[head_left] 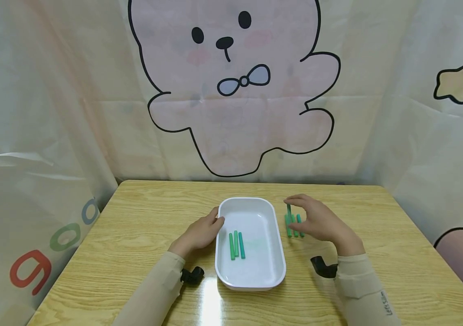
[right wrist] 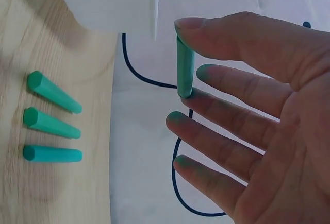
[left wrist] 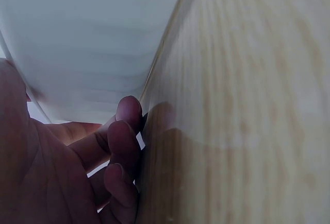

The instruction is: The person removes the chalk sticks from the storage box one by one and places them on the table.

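A white tray (head_left: 262, 267) stands lengthwise on the table, and inside it lie two green chalk sticks and a teal chalk stick (head_left: 241, 245) side by side. My left hand (head_left: 200, 232) holds the tray's left side, thumb over the rim; in the left wrist view its fingers (left wrist: 124, 141) bend in low beside the tray wall. To the right of the tray, my right hand (head_left: 317, 222) pinches a green chalk stick (right wrist: 185, 67) between thumb and a fingertip, above the table. Below it rest two more green chalk sticks (right wrist: 54, 122) and a teal one (right wrist: 52, 154). Green dust marks the right fingertips.
The wooden table (head_left: 158, 203) reaches back to a printed curtain (head_left: 231, 136) with a cartoon bear. More curtain hangs along both sides. A black wrist device (head_left: 192, 275) sits by the left sleeve, another (head_left: 323, 268) by the right. Faint green dust marks the tray floor.
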